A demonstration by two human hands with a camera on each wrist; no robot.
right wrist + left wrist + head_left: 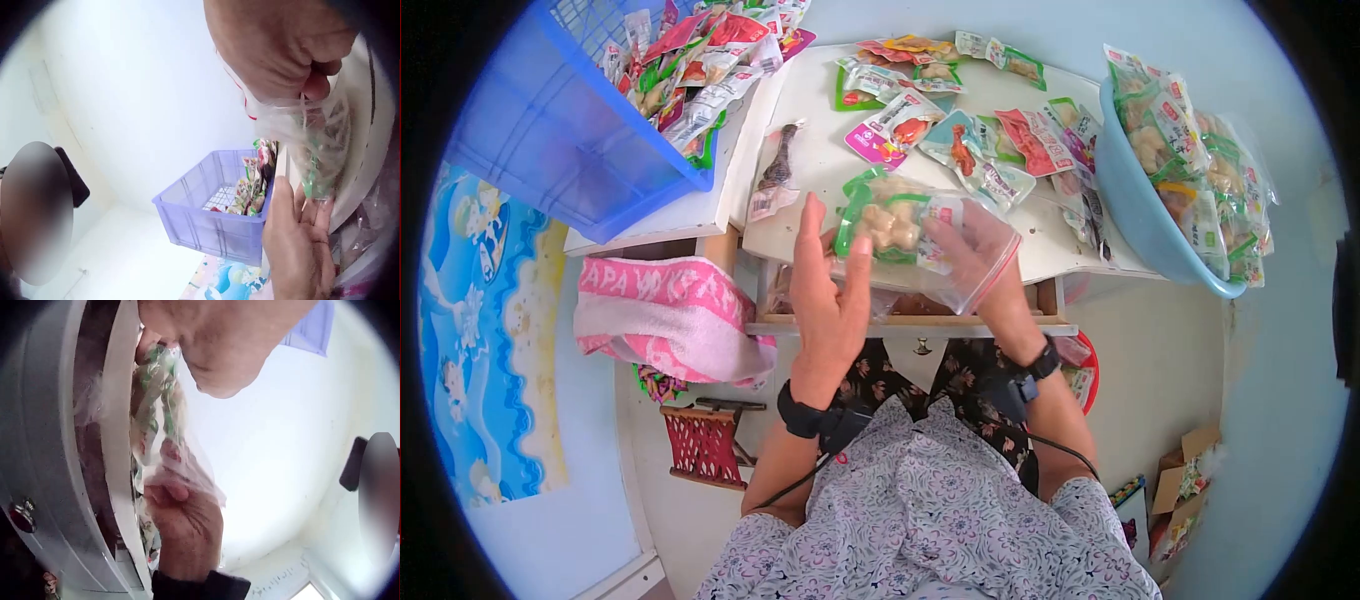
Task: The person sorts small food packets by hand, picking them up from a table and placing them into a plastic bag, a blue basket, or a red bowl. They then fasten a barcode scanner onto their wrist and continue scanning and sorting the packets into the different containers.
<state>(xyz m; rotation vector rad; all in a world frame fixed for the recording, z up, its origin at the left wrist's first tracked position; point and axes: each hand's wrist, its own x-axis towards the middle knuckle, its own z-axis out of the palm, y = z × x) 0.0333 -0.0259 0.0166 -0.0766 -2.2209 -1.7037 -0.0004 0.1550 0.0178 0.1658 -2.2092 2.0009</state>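
Observation:
A clear zip bag (965, 290) with a red edge holds green-edged packets of pale round food (890, 225), above the front of the white table. My right hand (990, 270) grips its right side, with the thumb over the plastic; the right wrist view shows the bag (319, 137) bunched under that hand (287, 50). My left hand (830, 300) is at the packets' left end, its visible fingers mostly straight. In the right wrist view the left fingers (319, 215) touch the lower end of the bag. Some left fingertips are hidden behind the packets in the head view.
Loose packets (900, 120) lie across the table. A blue basket (580, 130) of packets stands left, a blue basin (1130, 200) with filled bags right. Below the table edge, a drawer (920, 328) is partly open; a pink-white towel (670, 320) hangs left of it.

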